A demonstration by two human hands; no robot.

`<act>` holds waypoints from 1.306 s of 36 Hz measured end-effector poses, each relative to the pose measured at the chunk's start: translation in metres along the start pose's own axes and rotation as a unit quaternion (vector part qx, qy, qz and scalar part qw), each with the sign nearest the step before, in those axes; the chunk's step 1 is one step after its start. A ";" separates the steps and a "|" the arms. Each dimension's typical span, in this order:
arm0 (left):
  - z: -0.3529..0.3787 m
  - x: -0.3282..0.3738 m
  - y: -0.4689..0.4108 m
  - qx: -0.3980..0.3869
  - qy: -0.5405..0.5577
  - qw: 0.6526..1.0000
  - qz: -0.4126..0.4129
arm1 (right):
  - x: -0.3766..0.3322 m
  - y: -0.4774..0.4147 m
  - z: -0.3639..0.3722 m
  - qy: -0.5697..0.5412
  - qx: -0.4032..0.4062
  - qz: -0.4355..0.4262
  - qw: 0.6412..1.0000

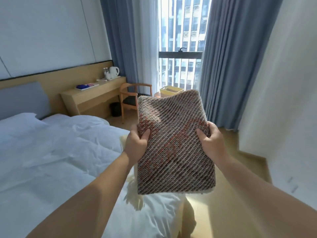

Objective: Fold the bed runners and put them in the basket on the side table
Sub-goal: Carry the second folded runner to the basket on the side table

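A folded bed runner (173, 143), woven in brown, grey and orange, hangs in the air in front of me, above the corner of the bed. My left hand (136, 145) grips its left edge, thumb on top. My right hand (211, 143) grips its right edge the same way. A cream fringe dangles below the fold. Beyond the runner's top edge a pale yellow basket (171, 90) stands on a small side table by the window; the table is mostly hidden behind the runner.
The bed (51, 152) with a white duvet fills the left. A wooden chair (132, 98) and a desk (92, 98) with a kettle stand at the back, with a dark bin beside them. Blue curtains (228, 66) frame the window. Wooden floor runs along the right by a white wall.
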State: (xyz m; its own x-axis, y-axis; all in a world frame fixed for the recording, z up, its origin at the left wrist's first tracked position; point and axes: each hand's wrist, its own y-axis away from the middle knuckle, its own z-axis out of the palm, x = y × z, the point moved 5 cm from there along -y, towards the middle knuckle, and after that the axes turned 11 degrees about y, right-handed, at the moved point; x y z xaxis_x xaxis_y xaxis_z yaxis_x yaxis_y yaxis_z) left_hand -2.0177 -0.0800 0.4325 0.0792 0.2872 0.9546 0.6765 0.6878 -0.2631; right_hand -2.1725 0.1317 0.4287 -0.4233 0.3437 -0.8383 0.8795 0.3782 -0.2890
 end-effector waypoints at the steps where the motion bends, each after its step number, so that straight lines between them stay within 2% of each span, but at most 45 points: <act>1: 0.024 0.005 0.001 -0.013 0.004 1.000 0.007 | 0.011 -0.001 -0.021 0.010 0.007 0.006 1.000; 10: 0.203 0.041 0.006 -0.094 -0.010 0.995 0.044 | 0.095 -0.021 -0.176 0.068 0.080 0.038 0.994; 19: 0.303 0.045 -0.025 -0.153 0.031 0.987 0.024 | 0.138 -0.061 -0.240 0.092 0.124 0.043 0.987; 28: 0.363 0.013 -0.114 -0.181 0.049 0.982 0.034 | 0.175 -0.145 -0.234 0.103 0.141 0.054 0.983; 47: 0.415 -0.055 -0.354 -0.186 0.052 0.981 0.023 | 0.217 -0.377 -0.142 0.089 0.128 0.062 0.986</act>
State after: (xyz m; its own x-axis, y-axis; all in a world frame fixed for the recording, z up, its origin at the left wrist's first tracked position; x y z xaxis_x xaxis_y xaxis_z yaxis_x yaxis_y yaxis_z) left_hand -2.5652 -0.0631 0.4156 0.1775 0.2305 0.9568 0.8892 0.3791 -0.2563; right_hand -2.6269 0.1859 0.4217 -0.3199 0.5275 -0.7870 0.9436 0.1026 -0.3148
